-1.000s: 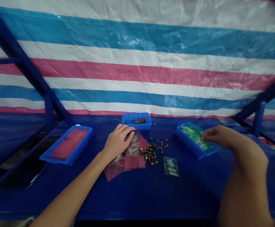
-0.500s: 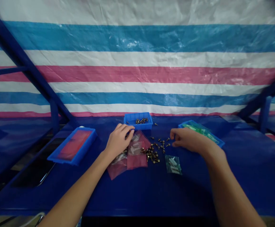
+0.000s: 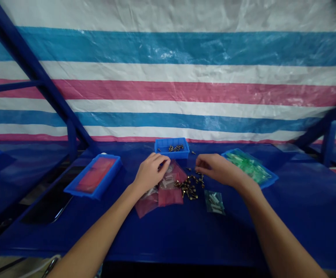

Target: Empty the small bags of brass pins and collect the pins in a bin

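My left hand (image 3: 152, 172) is closed, fingers curled against the thumb at the upper end of the pink plastic bags (image 3: 170, 197); what its fingertips hold is hidden. Small pale pieces show in clear plastic on these bags. To their right lies a loose heap of brass-coloured screws (image 3: 189, 190). At the heap's upper right edge my right hand (image 3: 215, 168) is low over the table, fingers bent and thumb drawn in. Its fingertips are among the screws, and I cannot make out what is in them. A clear bag of pale pins (image 3: 215, 202) lies in front of it.
A small blue tray (image 3: 173, 155) with several screws stands at the back. Another blue tray (image 3: 115, 170) with red bags is on the left, beside a dark phone-like slab (image 3: 48, 206). Green bags (image 3: 247, 166) fill a tray on the right. Striped sheeting (image 3: 168, 92) hangs behind.
My right hand has moved left, over the scattered screws, uncovering more of the green bags. My left hand stays by the pink bags. The whole view has shifted slightly.
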A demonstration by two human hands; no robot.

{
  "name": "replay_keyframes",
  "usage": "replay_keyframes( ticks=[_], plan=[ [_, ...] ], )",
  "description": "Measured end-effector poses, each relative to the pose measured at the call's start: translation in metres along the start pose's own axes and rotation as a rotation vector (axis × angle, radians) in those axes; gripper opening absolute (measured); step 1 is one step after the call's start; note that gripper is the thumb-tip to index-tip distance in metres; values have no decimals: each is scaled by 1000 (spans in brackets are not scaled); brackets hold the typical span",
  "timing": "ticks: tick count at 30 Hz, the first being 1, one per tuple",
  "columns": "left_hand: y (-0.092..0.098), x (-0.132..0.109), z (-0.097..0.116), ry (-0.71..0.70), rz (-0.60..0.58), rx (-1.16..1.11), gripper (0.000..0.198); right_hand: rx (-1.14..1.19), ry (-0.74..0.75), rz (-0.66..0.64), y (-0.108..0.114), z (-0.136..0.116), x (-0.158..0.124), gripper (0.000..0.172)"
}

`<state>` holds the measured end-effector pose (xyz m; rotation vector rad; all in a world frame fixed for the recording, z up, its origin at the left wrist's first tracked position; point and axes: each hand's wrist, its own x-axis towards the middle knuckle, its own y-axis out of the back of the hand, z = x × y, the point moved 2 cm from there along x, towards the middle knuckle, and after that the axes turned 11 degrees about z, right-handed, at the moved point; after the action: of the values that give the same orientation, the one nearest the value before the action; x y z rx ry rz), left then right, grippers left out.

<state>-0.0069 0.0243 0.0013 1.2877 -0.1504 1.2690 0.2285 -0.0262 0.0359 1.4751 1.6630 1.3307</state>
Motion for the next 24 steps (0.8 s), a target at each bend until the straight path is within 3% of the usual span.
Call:
replay_keyframes(
  ticks=[4, 7, 20, 24],
  plan=[
    [-2, 0, 10, 84, -158, -162, 29, -10, 238, 223, -24, -33, 5, 9],
    [-5, -1, 13, 119, -209, -225, 27, -92, 327, 335, -38, -44, 5, 12],
    [-8, -2, 0, 241, -220, -331, 22, -142, 406, 362, -51, -39, 1, 21],
    [0, 1, 1, 252, -108, -307, 40, -132, 453, 519, -45, -39, -1, 23]
  ],
)
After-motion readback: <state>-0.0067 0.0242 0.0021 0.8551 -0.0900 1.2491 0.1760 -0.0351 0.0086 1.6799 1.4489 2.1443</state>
